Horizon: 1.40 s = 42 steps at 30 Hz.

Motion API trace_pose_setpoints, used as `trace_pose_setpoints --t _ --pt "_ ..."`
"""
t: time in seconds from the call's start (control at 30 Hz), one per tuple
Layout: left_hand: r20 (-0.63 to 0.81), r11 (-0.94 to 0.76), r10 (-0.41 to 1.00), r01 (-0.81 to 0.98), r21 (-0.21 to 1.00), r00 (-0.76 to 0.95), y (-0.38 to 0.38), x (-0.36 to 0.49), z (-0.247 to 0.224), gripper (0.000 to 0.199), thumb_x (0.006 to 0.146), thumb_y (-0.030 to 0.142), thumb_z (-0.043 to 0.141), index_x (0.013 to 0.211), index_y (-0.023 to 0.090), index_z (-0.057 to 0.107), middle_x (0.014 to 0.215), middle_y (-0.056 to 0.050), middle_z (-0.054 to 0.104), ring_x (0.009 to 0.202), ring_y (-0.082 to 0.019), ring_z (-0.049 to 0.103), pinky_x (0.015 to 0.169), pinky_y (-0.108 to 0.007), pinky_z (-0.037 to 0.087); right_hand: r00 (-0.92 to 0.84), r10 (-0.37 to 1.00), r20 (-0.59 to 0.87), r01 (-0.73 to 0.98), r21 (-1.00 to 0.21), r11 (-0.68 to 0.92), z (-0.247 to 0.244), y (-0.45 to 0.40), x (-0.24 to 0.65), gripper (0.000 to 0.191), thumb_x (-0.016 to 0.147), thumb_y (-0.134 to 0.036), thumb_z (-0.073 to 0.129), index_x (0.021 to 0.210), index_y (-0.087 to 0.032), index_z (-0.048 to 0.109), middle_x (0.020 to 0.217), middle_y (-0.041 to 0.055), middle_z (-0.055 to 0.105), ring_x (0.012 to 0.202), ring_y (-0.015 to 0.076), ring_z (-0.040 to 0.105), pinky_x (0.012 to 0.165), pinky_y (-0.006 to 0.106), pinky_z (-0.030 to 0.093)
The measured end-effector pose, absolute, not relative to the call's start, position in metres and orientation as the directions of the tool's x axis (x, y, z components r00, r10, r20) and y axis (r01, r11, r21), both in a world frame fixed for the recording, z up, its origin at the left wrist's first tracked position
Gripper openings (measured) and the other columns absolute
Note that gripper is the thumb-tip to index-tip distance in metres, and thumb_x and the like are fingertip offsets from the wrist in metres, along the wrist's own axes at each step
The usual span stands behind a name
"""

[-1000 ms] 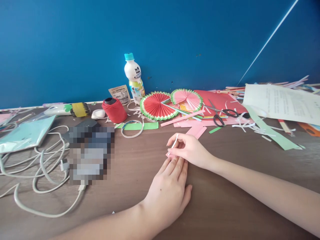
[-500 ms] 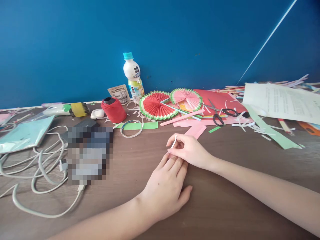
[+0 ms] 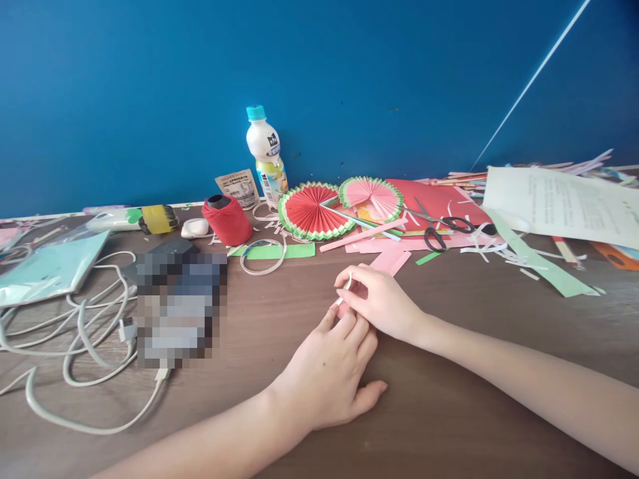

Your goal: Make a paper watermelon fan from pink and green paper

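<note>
A thin white strip (image 3: 348,281) curls up between the thumb and fingers of my right hand (image 3: 382,299). My left hand (image 3: 335,369) lies palm down on the brown table (image 3: 259,399), its fingers spread and its thumb out to the right. Under and between the fingertips a bit of pink paper (image 3: 343,309) shows, with the lower end of the white strip on it. Most of that paper is hidden by the hands. Both hands meet at the fingertips. Just beyond them lies a pink paper piece (image 3: 392,261).
Behind are a red fan (image 3: 317,211), a pink fan (image 3: 367,193), scissors (image 3: 435,226), a tape ring (image 3: 263,257), a red spool (image 3: 228,223) and a bottle (image 3: 267,159). Cables (image 3: 80,332) and a blurred device (image 3: 182,306) lie left. Printed paper (image 3: 559,203) is at right.
My left fingers have bent a little and drawn back, so pink paper shows by the fingertips. My right hand has shifted slightly with the white strip.
</note>
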<state>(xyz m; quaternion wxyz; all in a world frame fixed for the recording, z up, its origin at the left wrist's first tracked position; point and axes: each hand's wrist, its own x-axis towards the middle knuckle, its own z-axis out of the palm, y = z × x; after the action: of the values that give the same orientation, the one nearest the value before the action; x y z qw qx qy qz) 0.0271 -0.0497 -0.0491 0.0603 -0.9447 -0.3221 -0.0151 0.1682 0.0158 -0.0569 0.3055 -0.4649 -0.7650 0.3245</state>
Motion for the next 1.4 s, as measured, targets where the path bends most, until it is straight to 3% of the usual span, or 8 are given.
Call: trace_pose_setpoints --t 0.17,0.43,1.4 --pt "0.09 -0.792 0.592 0.599 -0.118 0.801 -0.0494 0.0263 -0.0509 0.06 0.086 0.051 0.032 0.121 0.005 0.049 0.124 -0.016 0.052 0.121 -0.033 0.042 0.104 -0.046 0.033 -0.391 0.865 0.314 0.548 -0.676 0.493 -0.0601 0.0187 0.1712 0.011 0.08 -0.011 0.051 0.074 -0.02 0.053 0.076 0.0019 0.058 0.076 0.0162 0.053 0.072 0.032 0.044" --pt "0.095 -0.792 0.589 0.596 -0.133 0.803 -0.0493 0.0254 -0.0525 0.063 0.088 0.051 0.027 0.126 0.004 0.046 0.127 -0.016 0.052 0.123 -0.033 0.041 0.103 -0.044 0.035 -0.344 0.894 0.288 0.53 -0.726 0.438 -0.0643 0.0224 0.1738 0.01 0.079 -0.01 0.054 0.078 -0.019 0.056 0.079 0.0012 0.06 0.073 0.0143 0.054 0.072 0.031 0.045" --pt "0.092 -0.787 0.599 0.606 -0.121 0.796 -0.0502 0.0258 -0.0535 0.063 0.088 0.051 0.027 0.127 0.004 0.044 0.127 -0.015 0.052 0.123 -0.031 0.04 0.105 -0.044 0.031 -0.369 0.865 0.341 0.573 -0.649 0.5 -0.0651 0.0212 0.1732 0.016 0.077 -0.005 0.054 0.072 -0.019 0.051 0.072 0.0003 0.055 0.074 0.0155 0.049 0.069 0.029 0.042"
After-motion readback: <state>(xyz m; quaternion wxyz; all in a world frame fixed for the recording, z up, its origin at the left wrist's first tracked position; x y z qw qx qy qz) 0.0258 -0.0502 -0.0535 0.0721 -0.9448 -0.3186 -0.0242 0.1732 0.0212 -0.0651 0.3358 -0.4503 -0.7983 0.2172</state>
